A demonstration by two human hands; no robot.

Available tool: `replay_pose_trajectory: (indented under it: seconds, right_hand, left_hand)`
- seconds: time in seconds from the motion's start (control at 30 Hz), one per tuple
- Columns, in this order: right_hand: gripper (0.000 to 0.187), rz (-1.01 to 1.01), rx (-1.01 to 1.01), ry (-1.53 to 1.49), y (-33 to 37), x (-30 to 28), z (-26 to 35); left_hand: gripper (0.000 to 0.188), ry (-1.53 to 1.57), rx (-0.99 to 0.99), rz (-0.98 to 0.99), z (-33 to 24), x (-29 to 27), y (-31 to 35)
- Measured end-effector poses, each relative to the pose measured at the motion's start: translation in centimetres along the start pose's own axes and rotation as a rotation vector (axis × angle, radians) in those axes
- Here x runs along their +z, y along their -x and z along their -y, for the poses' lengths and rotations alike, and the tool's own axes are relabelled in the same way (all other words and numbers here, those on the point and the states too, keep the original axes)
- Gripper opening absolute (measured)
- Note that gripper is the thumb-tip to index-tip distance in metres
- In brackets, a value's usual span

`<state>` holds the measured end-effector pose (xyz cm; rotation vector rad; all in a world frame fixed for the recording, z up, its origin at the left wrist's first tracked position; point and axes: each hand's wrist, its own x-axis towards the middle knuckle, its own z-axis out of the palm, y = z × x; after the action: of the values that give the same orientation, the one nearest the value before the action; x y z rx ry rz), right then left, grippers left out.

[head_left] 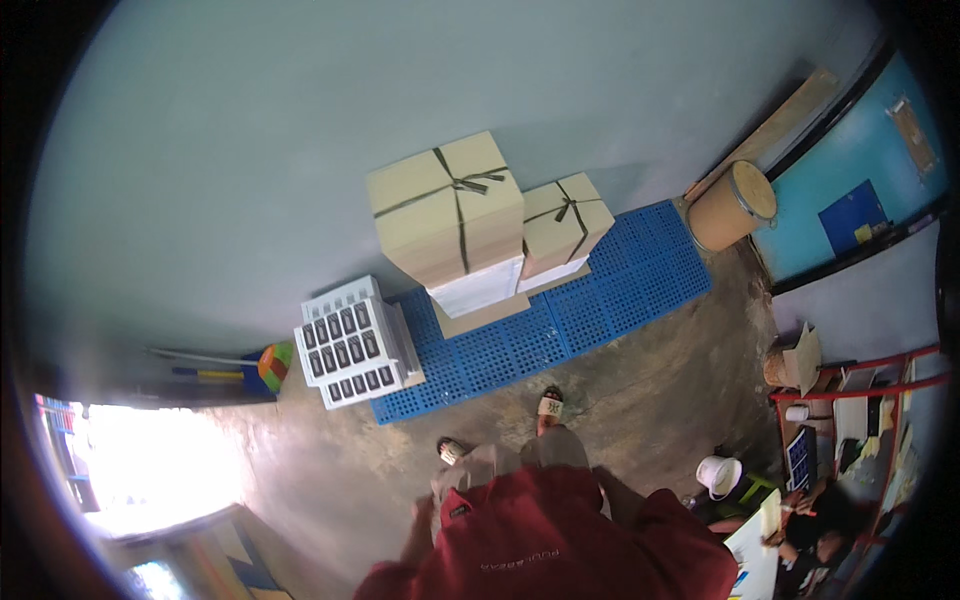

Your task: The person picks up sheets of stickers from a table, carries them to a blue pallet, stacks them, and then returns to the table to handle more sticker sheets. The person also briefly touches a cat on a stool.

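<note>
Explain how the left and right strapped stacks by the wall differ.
The left stack stands taller and looks broader; the right stack is lower and narrower. The left stack shows a deeper white lower section, the right stack only a thin white strip. Both are tan above, tied crosswise with dark straps knotted on top.

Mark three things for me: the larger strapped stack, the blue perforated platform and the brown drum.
Larger strapped stack (435,212): head view, on its top face.
Blue perforated platform (515,345): head view, on its bare top.
Brown drum (722,214): head view, on its side wall.
</note>
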<state>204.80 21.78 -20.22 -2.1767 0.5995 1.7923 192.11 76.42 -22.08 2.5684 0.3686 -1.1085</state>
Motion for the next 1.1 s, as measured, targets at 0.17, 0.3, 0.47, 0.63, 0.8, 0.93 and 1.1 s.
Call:
replay_pose_trajectory:
  seconds: [0.17, 0.3, 0.47, 0.63, 0.8, 0.93, 1.1]
  right_hand:
    - [0.031, -0.533, -0.387, 0.080, -9.4, -15.8, -3.0]
    - [0.029, -0.549, -0.320, -0.195, -11.8, -27.7, -5.4]
    - [0.024, -0.433, -0.179, -0.827, -7.2, -35.0, 4.5]
    - [0.030, -0.271, -0.406, -0.537, -4.7, -38.5, 12.3]
    - [0.038, -0.313, -0.371, -0.215, -1.9, -46.9, 15.6]
    - [0.056, -0.442, -0.419, 0.023, -7.3, -57.6, 18.5]
    - [0.045, -0.501, -0.683, 0.398, -4.1, -64.4, 33.1]
  left_hand:
    - [0.058, 0.628, -0.117, -0.387, -14.5, -12.8, -10.1]
    - [0.052, 1.017, 0.091, -0.387, -30.9, -25.5, -9.0]
    - [0.053, 1.014, -0.012, -0.436, -31.1, -21.1, -12.6]
    - [0.058, 0.518, -0.318, -0.139, -23.7, -7.5, -17.6]
    - [0.051, 0.739, -0.535, 0.143, -30.3, -9.5, -18.9]
    - [0.059, 1.055, -0.422, -0.257, -40.6, -24.6, -24.4]
    - [0.050, 1.412, -0.216, -0.546, -45.9, -36.7, -20.6]
